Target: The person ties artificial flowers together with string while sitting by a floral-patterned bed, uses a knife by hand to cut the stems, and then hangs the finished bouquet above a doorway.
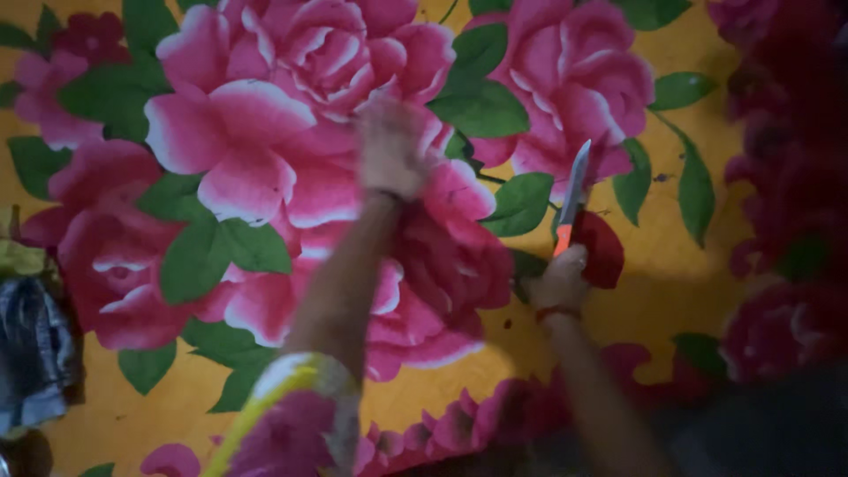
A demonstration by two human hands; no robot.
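My right hand [560, 281] was clenched around the orange handle of a knife [572, 196], its blade pointing up and away from me, tilted slightly to the right. My left hand [391, 146] was raised over the floral cloth [671, 265]; it was blurred, and I could not tell whether it was clenched or released. The cloth was yellow with large pink roses and green leaves. A grey bundle of fabric [31, 353] lay at the left edge
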